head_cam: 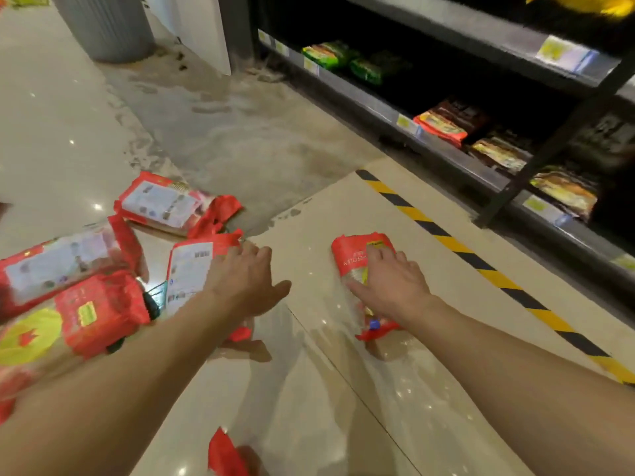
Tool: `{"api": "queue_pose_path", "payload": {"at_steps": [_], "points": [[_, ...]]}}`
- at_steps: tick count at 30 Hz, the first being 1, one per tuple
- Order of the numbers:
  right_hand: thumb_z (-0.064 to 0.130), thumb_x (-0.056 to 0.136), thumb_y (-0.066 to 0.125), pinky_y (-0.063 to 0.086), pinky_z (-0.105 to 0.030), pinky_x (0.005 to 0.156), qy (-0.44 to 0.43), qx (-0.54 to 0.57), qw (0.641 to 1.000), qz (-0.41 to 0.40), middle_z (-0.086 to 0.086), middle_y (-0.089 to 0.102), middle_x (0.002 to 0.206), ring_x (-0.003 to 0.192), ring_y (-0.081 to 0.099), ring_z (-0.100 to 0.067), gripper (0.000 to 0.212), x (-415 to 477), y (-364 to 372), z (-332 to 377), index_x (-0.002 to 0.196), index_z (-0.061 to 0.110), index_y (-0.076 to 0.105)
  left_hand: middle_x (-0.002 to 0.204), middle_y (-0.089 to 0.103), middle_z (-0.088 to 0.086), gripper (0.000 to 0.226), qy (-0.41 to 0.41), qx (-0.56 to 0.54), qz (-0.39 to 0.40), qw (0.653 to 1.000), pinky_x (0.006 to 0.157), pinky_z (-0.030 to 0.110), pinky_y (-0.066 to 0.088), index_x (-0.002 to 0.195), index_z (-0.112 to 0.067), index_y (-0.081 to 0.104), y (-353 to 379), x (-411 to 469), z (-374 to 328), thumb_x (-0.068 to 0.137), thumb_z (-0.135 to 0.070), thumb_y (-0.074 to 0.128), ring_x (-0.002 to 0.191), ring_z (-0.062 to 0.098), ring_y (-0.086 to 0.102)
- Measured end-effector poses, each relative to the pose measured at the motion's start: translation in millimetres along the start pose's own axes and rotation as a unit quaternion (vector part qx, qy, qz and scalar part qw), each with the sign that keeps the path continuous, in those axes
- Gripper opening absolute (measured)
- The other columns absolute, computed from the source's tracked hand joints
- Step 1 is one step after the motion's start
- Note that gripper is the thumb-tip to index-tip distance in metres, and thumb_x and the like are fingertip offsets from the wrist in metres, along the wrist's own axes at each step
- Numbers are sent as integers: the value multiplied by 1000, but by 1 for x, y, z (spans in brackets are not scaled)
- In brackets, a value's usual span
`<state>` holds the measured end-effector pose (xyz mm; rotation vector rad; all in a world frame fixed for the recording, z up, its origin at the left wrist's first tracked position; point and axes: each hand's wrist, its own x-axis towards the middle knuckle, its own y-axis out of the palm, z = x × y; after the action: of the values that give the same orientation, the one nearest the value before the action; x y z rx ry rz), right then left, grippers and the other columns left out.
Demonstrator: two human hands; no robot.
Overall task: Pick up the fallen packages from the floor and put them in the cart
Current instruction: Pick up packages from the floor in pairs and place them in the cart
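Several red packages lie scattered on the tiled floor. My left hand (245, 281) lies flat with spread fingers on a red package with a white label (190, 266). My right hand (391, 283) rests, fingers spread, on a separate red and clear package (354, 255) further right. More red packages lie at the left: one near the back (171, 204), one at the left edge (65, 262) and one with a yellow sticker (99, 310). A red corner of another package (223, 455) shows at the bottom. No cart is in view.
A dark shelf unit (464, 156) with green, red and brown packets runs along the right. Black and yellow hazard tape (481, 266) marks the floor before it. A grey ribbed bin (106, 25) stands at the back left beside a white pillar (202, 29).
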<state>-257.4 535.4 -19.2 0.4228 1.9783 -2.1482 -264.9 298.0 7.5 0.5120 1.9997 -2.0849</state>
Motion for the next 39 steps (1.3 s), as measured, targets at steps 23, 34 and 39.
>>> {"api": "queue_pose_path", "payload": {"at_steps": [23,34,39], "points": [[83,86,65,46,-52,116,252,260,932,34,-20,54,154,141,53,-41,107,110,99,-77,153,5,36,157,52,-4,70,22,38,-39,998,117,40,40,154,-26,43,74,71,9,101,-72,45,146,24,46],[67,65,95,55,-47,105,213,391,895,-14,-14,63,140,128,64,-36,109,103,107,-27,146,11,48,154,53,0,62,-30,-9,-36,999,112,47,41,146,-24,49,85,71,38,101,-67,50,143,27,48],[66,64,95,57,-43,100,161,446,880,-27,-8,71,130,118,70,-33,106,95,104,22,143,11,50,155,53,10,64,-111,-80,-38,990,115,51,41,149,-18,48,84,68,72,102,-60,49,142,35,49]]}}
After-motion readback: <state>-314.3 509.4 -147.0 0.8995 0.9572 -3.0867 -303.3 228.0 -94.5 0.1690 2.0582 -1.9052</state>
